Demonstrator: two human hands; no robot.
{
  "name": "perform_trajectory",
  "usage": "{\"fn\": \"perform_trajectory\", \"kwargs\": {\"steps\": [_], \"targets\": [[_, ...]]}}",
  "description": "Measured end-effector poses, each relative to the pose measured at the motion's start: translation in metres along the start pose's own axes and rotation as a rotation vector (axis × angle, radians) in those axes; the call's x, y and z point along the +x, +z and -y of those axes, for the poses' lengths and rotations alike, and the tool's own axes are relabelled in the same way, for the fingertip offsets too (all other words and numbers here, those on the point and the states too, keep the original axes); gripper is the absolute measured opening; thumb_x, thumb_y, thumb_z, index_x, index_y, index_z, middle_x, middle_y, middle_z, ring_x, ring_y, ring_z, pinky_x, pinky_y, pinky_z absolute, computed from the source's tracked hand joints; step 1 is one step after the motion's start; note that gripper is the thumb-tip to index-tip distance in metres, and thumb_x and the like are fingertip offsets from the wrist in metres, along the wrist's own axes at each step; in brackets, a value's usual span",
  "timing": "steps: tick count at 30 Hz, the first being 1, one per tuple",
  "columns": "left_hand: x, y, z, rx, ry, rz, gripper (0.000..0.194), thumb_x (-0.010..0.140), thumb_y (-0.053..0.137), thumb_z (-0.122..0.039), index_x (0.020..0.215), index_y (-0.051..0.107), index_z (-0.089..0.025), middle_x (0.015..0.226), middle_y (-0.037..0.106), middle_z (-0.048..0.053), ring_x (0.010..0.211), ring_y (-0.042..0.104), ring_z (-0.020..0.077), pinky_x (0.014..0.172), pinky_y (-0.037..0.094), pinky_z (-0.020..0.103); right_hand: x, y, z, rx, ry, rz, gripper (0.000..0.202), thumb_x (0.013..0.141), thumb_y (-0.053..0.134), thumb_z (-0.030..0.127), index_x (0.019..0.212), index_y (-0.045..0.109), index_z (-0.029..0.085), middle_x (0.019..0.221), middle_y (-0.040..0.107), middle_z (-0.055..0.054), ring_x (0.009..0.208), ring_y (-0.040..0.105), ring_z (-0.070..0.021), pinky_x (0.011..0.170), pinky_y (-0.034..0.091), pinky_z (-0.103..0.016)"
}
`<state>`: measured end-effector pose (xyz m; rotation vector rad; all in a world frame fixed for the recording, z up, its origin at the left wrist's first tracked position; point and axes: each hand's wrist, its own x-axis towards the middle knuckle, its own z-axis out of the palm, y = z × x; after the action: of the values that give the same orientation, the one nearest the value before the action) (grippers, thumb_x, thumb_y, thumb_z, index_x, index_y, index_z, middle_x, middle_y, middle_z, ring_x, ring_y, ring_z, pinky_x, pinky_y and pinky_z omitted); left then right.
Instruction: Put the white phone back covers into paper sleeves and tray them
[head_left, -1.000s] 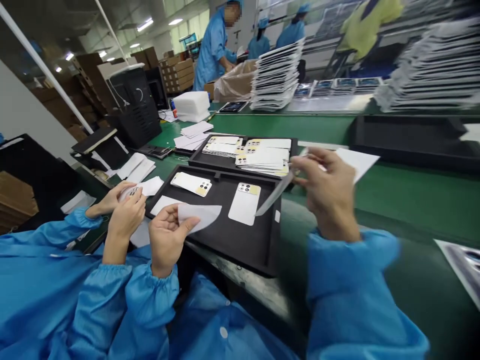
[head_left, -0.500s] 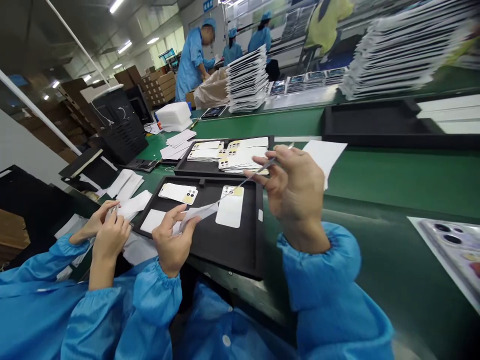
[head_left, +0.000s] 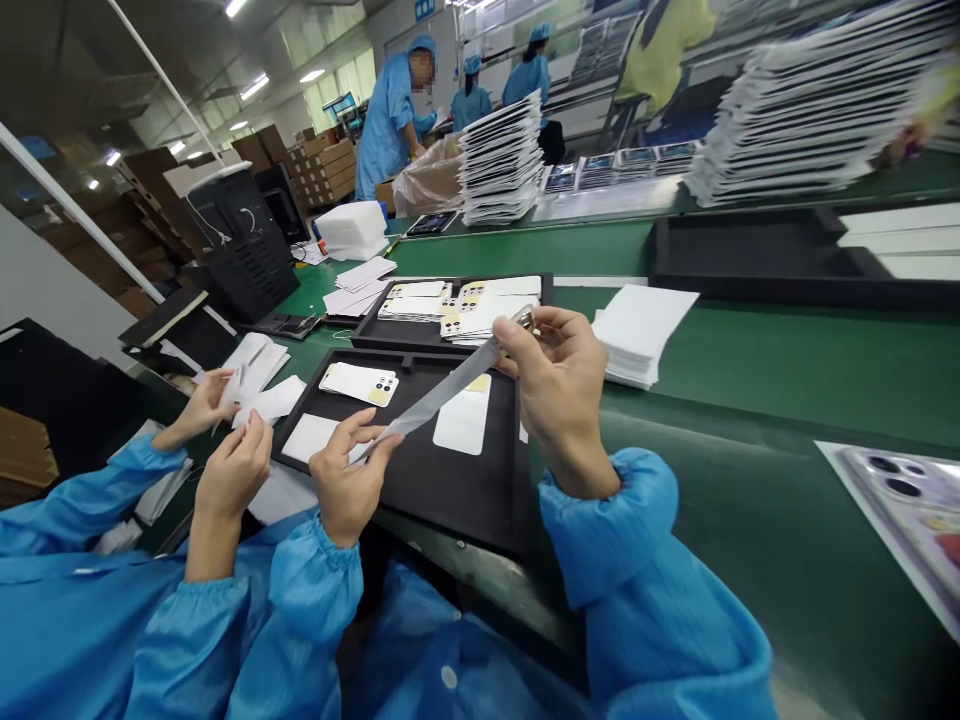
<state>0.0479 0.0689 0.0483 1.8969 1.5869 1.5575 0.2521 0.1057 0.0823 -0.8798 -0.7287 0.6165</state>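
Between my hands a thin whitish strip (head_left: 442, 393) stretches at a slant over the black tray (head_left: 450, 510). My left hand (head_left: 349, 475) pinches its lower end with thumb and fingers. My right hand (head_left: 559, 385) grips the upper end, and a small metallic piece shows at its fingertips. In the tray under the strip lies a white phone-shaped card (head_left: 463, 425) with a yellow patch. More white cards (head_left: 358, 384) with camera cutouts rest at the tray's upper left. A stack of white paper (head_left: 645, 335) stands beyond my right hand.
At left, a co-worker's hands (head_left: 225, 450) handle white slips. A second black tray (head_left: 544, 290) holds cards behind the first. Tall stacks (head_left: 501, 160) stand at the back, another black tray (head_left: 765, 280) at the right back, and a printed phone sheet (head_left: 907, 500) at right.
My right hand has moved down and left and turned, and the strip now shows its broad face. The co-worker's hands have moved apart.
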Motion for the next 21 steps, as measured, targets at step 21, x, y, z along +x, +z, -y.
{"fn": "perform_trajectory", "kwargs": {"steps": [21], "targets": [[0.017, -0.015, -0.009, -0.364, -0.250, 0.113, 0.034, 0.058, 0.085, -0.026, 0.089, 0.072, -0.019, 0.069, 0.074, 0.002, 0.066, 0.071, 0.0181, 0.060, 0.056, 0.024, -0.018, 0.010, -0.006, -0.064, 0.232, 0.766, 0.040, 0.063, 0.082, 0.050, 0.076, 0.063, 0.017, 0.071, 0.063, -0.001, 0.066, 0.057, -0.0151, 0.062, 0.047, -0.030]]}}
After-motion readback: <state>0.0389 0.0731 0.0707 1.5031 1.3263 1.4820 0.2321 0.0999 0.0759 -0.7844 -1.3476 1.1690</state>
